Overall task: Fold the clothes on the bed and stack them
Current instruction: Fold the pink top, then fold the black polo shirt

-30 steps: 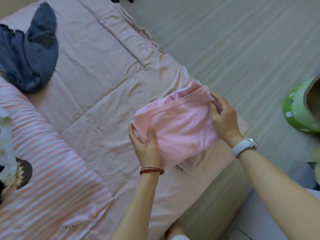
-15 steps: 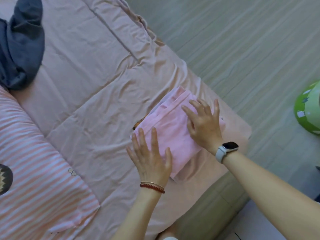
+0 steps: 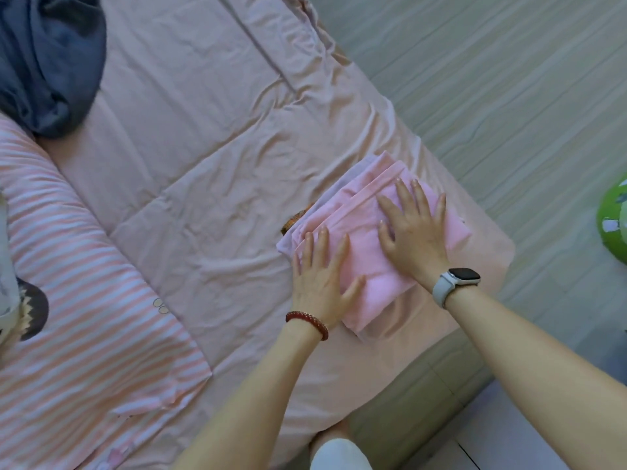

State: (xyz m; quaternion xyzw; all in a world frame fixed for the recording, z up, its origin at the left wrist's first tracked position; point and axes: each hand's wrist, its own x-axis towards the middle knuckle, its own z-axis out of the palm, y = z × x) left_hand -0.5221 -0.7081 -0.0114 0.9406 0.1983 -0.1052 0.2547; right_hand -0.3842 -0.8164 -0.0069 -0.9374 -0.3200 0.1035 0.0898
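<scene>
Dark blue garment (image 3: 47, 62): I see it lying crumpled at the far left of the bed (image 3: 203, 130), unfolded and well apart from the stack; I judge it is the piece left to do.
Striped duvet (image 3: 84, 317): bunched at the left edge of the bed, no clothes on it that I can make out.
Left hand (image 3: 317, 286): grip wide, fingers straight and flat on the near-left part of the folded pink garment (image 3: 369, 262), holding nothing.
Folded pink garment: on top of a paler folded piece (image 3: 342, 184), close to the bed's right corner.
Right hand (image 3: 412, 228): grip wide too, palm pressing the garment's far side.
Risk: the stack sits near the corner, so I'd worry that a hard smoothing stroke toward the edge could skew the layers or slide them off.
Containers: I see none; the green object (image 3: 614, 222) at the right edge is too cropped to tell what it is.
</scene>
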